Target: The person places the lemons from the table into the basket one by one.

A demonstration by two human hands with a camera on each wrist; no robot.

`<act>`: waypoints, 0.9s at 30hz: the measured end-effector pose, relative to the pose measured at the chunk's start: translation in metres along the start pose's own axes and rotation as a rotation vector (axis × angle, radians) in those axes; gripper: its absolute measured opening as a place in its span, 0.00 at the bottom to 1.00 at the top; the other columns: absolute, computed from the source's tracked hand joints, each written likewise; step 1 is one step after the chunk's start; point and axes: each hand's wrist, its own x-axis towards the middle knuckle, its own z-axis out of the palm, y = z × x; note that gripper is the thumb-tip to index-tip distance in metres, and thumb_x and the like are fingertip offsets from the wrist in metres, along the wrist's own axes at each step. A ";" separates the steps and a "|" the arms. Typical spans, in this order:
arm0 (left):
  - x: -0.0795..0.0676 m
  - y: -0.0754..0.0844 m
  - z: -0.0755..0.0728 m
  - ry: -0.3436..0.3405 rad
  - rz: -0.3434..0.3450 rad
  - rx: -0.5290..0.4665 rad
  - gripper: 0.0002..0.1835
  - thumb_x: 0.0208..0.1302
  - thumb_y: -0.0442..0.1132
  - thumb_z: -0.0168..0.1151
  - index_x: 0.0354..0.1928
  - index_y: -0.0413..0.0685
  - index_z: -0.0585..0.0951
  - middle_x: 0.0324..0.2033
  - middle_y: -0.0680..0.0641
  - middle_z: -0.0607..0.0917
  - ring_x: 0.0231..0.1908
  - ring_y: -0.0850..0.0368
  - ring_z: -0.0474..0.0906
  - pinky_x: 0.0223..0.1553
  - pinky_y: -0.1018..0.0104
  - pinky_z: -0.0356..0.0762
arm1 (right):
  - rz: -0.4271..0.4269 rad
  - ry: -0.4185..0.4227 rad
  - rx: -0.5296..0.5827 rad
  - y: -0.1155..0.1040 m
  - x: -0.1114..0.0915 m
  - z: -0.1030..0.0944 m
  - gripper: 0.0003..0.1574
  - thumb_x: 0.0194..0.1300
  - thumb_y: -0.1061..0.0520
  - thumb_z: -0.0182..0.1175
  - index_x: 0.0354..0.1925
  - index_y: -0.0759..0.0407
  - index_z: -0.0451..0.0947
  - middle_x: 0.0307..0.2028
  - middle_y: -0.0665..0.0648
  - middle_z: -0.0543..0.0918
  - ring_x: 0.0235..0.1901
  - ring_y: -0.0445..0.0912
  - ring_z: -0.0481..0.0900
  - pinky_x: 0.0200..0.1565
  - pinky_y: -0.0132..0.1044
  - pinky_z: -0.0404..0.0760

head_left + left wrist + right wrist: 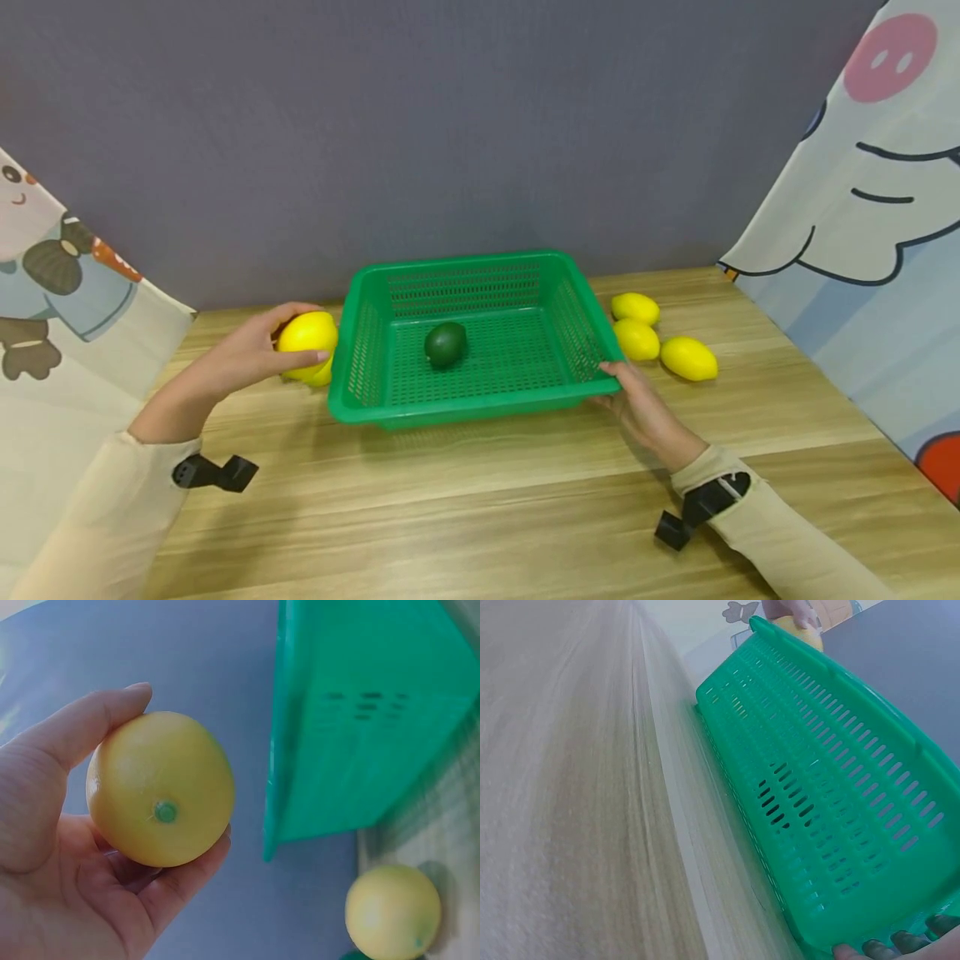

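My left hand [258, 350] holds a round yellow citrus fruit [160, 787] with a green stem spot, thumb and fingers around its sides. The fruit is raised just outside the left wall of a green plastic basket [465, 408]. Below it, another yellow fruit [394, 911] rests on the table, mostly covered in the head view. At the basket's near right corner, my right hand [637, 408] grips the rim, thumb on top and fingers underneath. A dark green avocado-like fruit [446, 344] lies on the basket floor, left of the middle.
Three lemons lie right of the basket: one at the back [635, 308], one against the basket side [637, 339] and one farther right [688, 358]. A grey wall [465, 125] rises behind the wooden table [465, 517]. Cartoon-printed cloths hang at both sides.
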 end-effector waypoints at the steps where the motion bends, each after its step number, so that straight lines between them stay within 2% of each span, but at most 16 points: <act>1: 0.002 0.003 0.000 0.001 0.014 -0.002 0.29 0.61 0.41 0.64 0.61 0.40 0.66 0.43 0.40 0.75 0.37 0.49 0.72 0.32 0.65 0.77 | -0.001 -0.003 -0.001 0.000 0.000 0.000 0.17 0.71 0.59 0.38 0.56 0.61 0.60 0.47 0.53 0.72 0.48 0.43 0.72 0.50 0.36 0.75; 5: 0.010 0.016 0.001 -0.004 0.044 0.008 0.29 0.61 0.41 0.64 0.61 0.42 0.67 0.42 0.41 0.76 0.38 0.49 0.72 0.35 0.65 0.76 | -0.012 -0.012 -0.005 0.000 0.000 0.000 0.15 0.71 0.58 0.39 0.53 0.61 0.62 0.46 0.53 0.73 0.47 0.43 0.72 0.49 0.35 0.76; 9: 0.017 0.028 0.002 -0.022 0.044 0.017 0.30 0.60 0.43 0.65 0.63 0.43 0.67 0.42 0.42 0.77 0.38 0.49 0.72 0.37 0.63 0.75 | -0.006 -0.018 -0.007 0.000 0.001 0.001 0.15 0.70 0.58 0.39 0.53 0.59 0.63 0.45 0.52 0.74 0.48 0.43 0.73 0.50 0.36 0.75; 15: 0.028 0.044 0.002 -0.053 0.054 -0.019 0.31 0.61 0.43 0.64 0.64 0.42 0.65 0.44 0.41 0.76 0.39 0.50 0.72 0.37 0.62 0.75 | 0.003 -0.016 0.008 0.001 0.002 0.000 0.14 0.71 0.58 0.38 0.51 0.59 0.64 0.45 0.52 0.74 0.47 0.42 0.73 0.50 0.36 0.76; 22: 0.044 0.055 0.005 -0.083 0.042 -0.062 0.32 0.61 0.46 0.64 0.65 0.47 0.65 0.45 0.41 0.75 0.40 0.48 0.72 0.39 0.60 0.76 | -0.011 -0.018 0.021 0.001 0.001 -0.002 0.12 0.71 0.59 0.39 0.48 0.58 0.65 0.43 0.51 0.74 0.46 0.42 0.72 0.49 0.36 0.76; 27: 0.055 0.063 0.008 -0.082 0.030 -0.097 0.31 0.61 0.45 0.64 0.64 0.49 0.66 0.46 0.42 0.75 0.40 0.48 0.72 0.40 0.60 0.74 | -0.006 -0.020 0.008 0.001 0.000 -0.002 0.13 0.71 0.58 0.38 0.51 0.58 0.64 0.44 0.51 0.73 0.47 0.42 0.72 0.50 0.35 0.75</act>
